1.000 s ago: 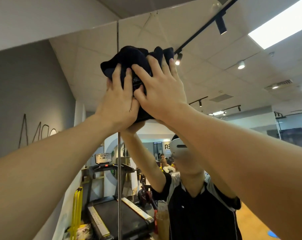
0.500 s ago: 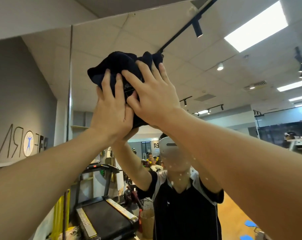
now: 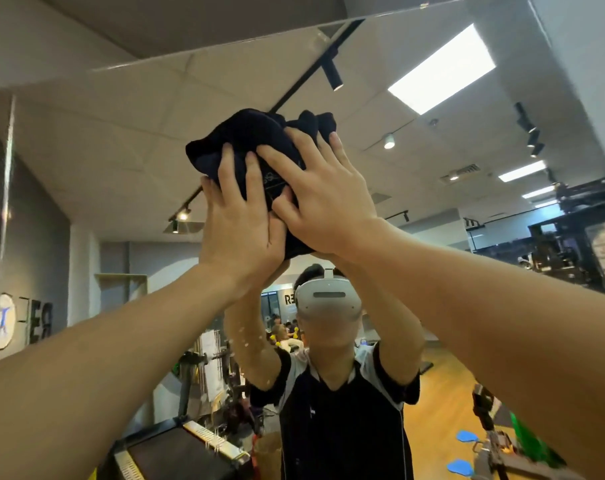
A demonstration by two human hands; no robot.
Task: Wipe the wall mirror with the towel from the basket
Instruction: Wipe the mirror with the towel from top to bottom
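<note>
A bunched dark navy towel (image 3: 256,140) is pressed flat against the wall mirror (image 3: 432,174), high up near its top edge. My left hand (image 3: 238,230) lies on the towel's lower left part with fingers spread. My right hand (image 3: 325,199) covers its right side, thumb overlapping the left hand. Both arms reach up and forward. The mirror fills most of the view and reflects a person with raised arms, a ceiling and a gym. Small white specks dot the glass near the reflected arm (image 3: 249,344). The basket is not in view.
A vertical seam (image 3: 3,216) between mirror panels runs down the far left. The mirror's top edge (image 3: 225,46) meets a grey wall above. A wall corner (image 3: 578,98) bounds the mirror on the right. A treadmill (image 3: 176,448) shows in the reflection at the bottom.
Both hands with the towel have slid to the right along the glass, away from the vertical seam, which now sits at the far left. The right wall corner has come into view.
</note>
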